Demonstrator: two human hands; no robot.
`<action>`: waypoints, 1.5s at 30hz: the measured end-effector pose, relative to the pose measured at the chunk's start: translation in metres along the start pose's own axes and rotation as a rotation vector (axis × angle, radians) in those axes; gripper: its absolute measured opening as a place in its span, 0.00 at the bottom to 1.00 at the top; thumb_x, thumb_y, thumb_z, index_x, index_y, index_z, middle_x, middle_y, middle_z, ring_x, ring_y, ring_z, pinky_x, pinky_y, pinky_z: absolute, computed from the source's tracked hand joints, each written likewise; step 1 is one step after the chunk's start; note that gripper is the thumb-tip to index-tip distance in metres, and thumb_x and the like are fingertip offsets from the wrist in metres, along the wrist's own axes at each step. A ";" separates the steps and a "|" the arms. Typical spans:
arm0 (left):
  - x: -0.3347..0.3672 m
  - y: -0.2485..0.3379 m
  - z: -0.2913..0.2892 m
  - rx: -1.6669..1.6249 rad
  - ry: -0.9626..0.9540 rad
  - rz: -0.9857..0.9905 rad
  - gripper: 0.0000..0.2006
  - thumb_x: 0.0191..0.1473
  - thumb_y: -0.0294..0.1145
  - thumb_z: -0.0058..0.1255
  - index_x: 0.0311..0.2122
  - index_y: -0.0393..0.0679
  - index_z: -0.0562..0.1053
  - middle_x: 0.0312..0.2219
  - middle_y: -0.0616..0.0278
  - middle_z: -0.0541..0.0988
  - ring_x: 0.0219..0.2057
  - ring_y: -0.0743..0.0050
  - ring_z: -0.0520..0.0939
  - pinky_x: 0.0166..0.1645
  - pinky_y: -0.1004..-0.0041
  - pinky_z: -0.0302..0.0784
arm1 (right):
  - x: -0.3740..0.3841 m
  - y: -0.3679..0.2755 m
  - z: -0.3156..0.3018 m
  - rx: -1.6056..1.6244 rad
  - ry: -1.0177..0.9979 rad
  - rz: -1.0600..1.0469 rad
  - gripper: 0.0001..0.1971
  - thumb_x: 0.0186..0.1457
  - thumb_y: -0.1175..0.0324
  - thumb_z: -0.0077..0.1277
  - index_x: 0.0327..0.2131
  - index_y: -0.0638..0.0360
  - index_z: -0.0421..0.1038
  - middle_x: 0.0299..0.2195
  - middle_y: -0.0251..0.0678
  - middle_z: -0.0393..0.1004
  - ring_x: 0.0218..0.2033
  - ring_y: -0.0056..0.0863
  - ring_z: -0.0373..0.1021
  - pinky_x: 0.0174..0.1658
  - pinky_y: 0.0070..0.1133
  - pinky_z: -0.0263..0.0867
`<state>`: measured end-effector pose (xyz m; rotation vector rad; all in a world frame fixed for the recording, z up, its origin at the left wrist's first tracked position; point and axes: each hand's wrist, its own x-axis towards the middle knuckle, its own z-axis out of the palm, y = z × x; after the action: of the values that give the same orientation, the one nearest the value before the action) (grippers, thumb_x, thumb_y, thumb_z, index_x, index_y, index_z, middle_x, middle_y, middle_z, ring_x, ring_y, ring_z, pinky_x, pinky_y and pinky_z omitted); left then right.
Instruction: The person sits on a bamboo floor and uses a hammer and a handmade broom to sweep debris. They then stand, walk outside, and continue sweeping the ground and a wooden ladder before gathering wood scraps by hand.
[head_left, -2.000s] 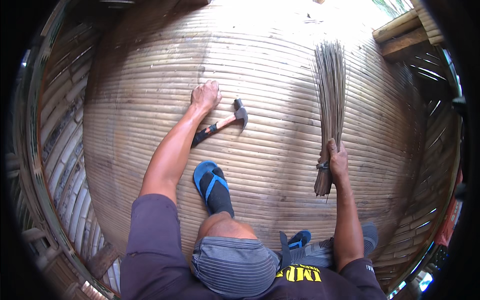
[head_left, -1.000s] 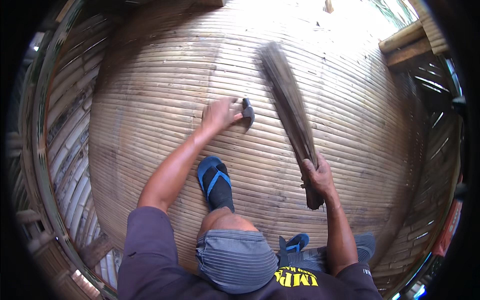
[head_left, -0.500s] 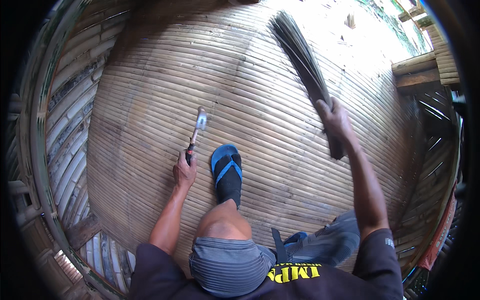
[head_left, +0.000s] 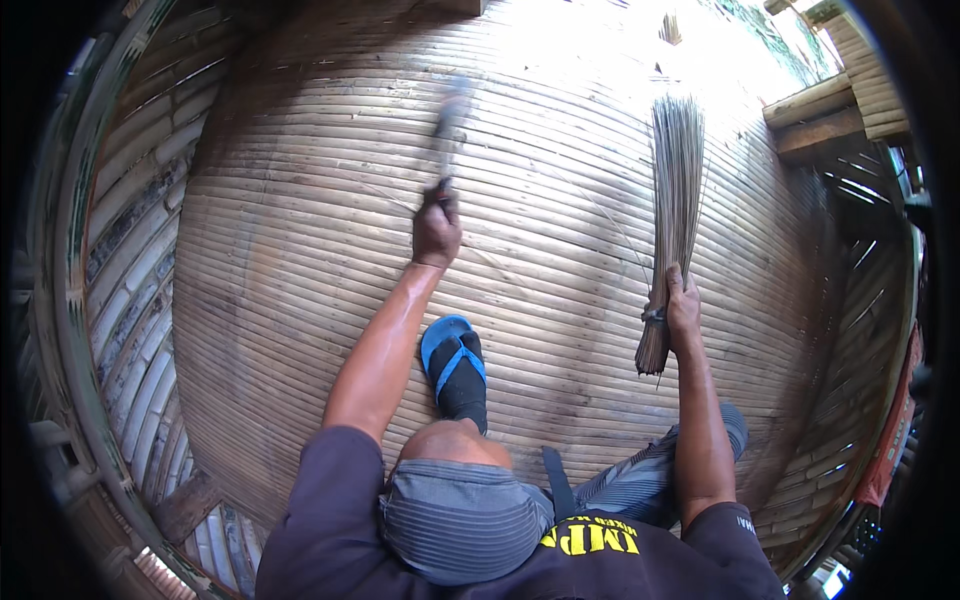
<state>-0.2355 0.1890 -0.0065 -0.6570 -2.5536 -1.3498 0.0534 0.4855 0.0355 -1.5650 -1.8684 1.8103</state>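
Note:
My left hand (head_left: 437, 232) is wrapped round the dark grip of a hammer (head_left: 453, 105), reaching out over the bamboo-slat floor (head_left: 320, 250). The hammer's head points away from me and is smeared by motion. On the right, my right hand (head_left: 684, 310) grips a stick broom (head_left: 678, 180) low down, beside its tied binding (head_left: 653, 313). The bundle's thin bristles fan out away from me, and its cut butt end faces me. A few thin loose sticks (head_left: 490, 262) seem to lie near my left hand.
My foot in a blue flip-flop (head_left: 445, 335) and dark sock stands between my arms. A curved bamboo wall (head_left: 140, 250) rises at the left. Wooden beams (head_left: 820, 120) stand at the far right by bright daylight. A red thing (head_left: 893, 430) hangs at the right edge.
My left hand has swung the hammer forward and to the right. My right hand has drawn the broom nearer and turned it from leaning left to nearly straight ahead.

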 end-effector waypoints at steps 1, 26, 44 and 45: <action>0.002 -0.001 0.009 0.130 -0.234 -0.182 0.10 0.67 0.39 0.44 0.43 0.42 0.69 0.28 0.40 0.80 0.32 0.40 0.84 0.34 0.52 0.77 | -0.006 -0.002 -0.001 0.058 -0.066 -0.078 0.27 0.64 0.41 0.49 0.42 0.59 0.64 0.23 0.35 0.70 0.18 0.24 0.70 0.20 0.23 0.70; -0.170 -0.088 -0.072 0.257 0.081 -0.639 0.22 0.63 0.44 0.52 0.51 0.34 0.69 0.40 0.41 0.76 0.42 0.40 0.78 0.49 0.54 0.72 | -0.064 -0.027 0.214 -0.396 -0.665 -0.355 0.33 0.53 0.59 0.65 0.60 0.60 0.64 0.28 0.46 0.79 0.26 0.32 0.77 0.34 0.29 0.72; -0.144 0.024 -0.089 -1.378 0.061 -0.988 0.23 0.55 0.46 0.65 0.50 0.45 0.72 0.40 0.60 0.80 0.41 0.68 0.82 0.46 0.65 0.83 | 0.016 0.069 0.244 -0.955 -0.332 -0.898 0.16 0.55 0.59 0.58 0.41 0.59 0.70 0.38 0.48 0.73 0.42 0.49 0.73 0.44 0.40 0.70; -0.144 0.025 -0.090 -1.362 0.057 -0.961 0.23 0.55 0.46 0.65 0.50 0.45 0.72 0.39 0.60 0.80 0.41 0.69 0.82 0.44 0.66 0.83 | 0.020 0.074 0.245 -0.965 -0.361 -0.936 0.15 0.56 0.59 0.57 0.39 0.60 0.70 0.37 0.48 0.74 0.40 0.50 0.73 0.43 0.40 0.70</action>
<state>-0.1004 0.0847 0.0126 0.6579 -1.4805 -3.2569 -0.0799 0.3155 -0.1034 -0.1757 -3.1048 0.7917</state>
